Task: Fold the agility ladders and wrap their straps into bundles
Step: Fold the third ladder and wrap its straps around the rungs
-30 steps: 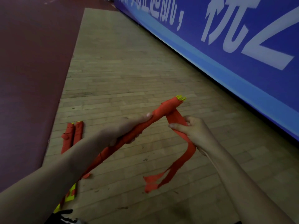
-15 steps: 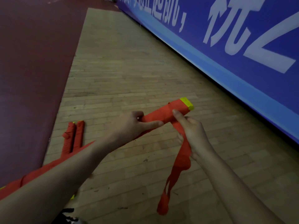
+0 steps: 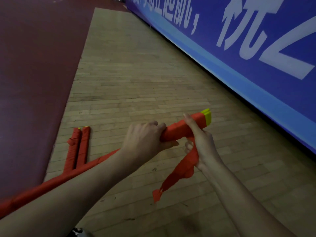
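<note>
Left hand (image 3: 145,138) grips ladder bundle (image 3: 177,133); right hand (image 3: 204,144) pinches strap (image 3: 181,168).

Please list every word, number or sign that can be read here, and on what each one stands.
"起航,": white, on the blue banner, cut at the top edge, so uncertain.
"优" perhaps: large white character on the same banner, top cut off.
Next large character: cut off, unreadable.
The red ladder bundle shows no writing.

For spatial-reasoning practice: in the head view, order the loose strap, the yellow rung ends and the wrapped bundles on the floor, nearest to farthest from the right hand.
1. loose strap: held in the right hand.
2. yellow rung ends: just beyond its thumb.
3. wrapped bundles: floor, far left.
</note>
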